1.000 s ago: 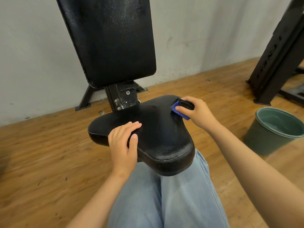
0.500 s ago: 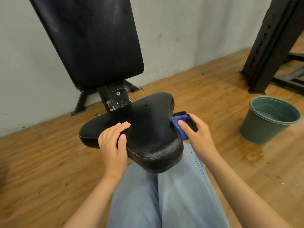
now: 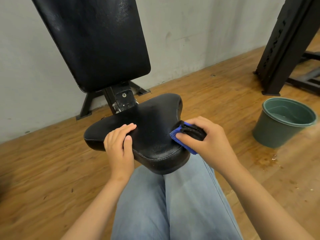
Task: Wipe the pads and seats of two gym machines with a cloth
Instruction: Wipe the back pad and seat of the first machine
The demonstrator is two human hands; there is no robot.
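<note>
A black padded seat (image 3: 152, 122) sits low in front of me, with a tall black back pad (image 3: 97, 40) rising behind it against the wall. My left hand (image 3: 119, 144) lies flat on the seat's left front part, fingers together. My right hand (image 3: 206, 139) grips a folded blue and black cloth (image 3: 186, 135) and presses it against the seat's right edge near the front corner. The seat surface looks damp and shiny.
A green bucket (image 3: 284, 122) with water stands on the wooden floor to the right, with wet spots beside it. A black steel machine frame (image 3: 284, 49) stands at the far right. My legs in light blue jeans (image 3: 169, 205) are below the seat.
My right hand has drawn the cloth from the seat's far right corner down along the right edge toward the front. My left hand has stayed on the seat.
</note>
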